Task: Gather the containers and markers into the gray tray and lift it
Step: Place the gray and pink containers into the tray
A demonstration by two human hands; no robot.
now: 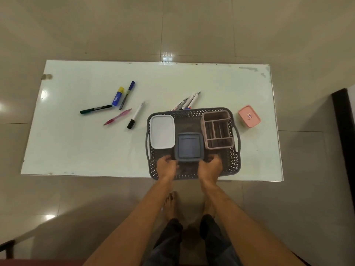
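Observation:
The gray perforated tray (pixel 233 162) sits at the table's near edge. Inside it are a white lidded container (pixel 162 131), a pink compartment organizer (pixel 218 129) and a gray-blue square container (pixel 188 147). My left hand (pixel 166 166) and my right hand (pixel 211 166) hold the gray-blue container by its near corners, fingers curled round it. A pink lidded container (pixel 249 116) stands on the table right of the tray. Several markers (pixel 187 102) lie just behind the tray. Left of it lie a black-capped white marker (pixel 136 115), a pink pen (pixel 117 117), a green marker (pixel 96 109), a blue marker (pixel 127 95) and a glue stick (pixel 118 96).
The white glass table (pixel 76 146) stands on a tiled floor. A dark piece of furniture (pixel 343 131) is at the right edge of view. My bare feet (pixel 171 206) are under the table's near edge.

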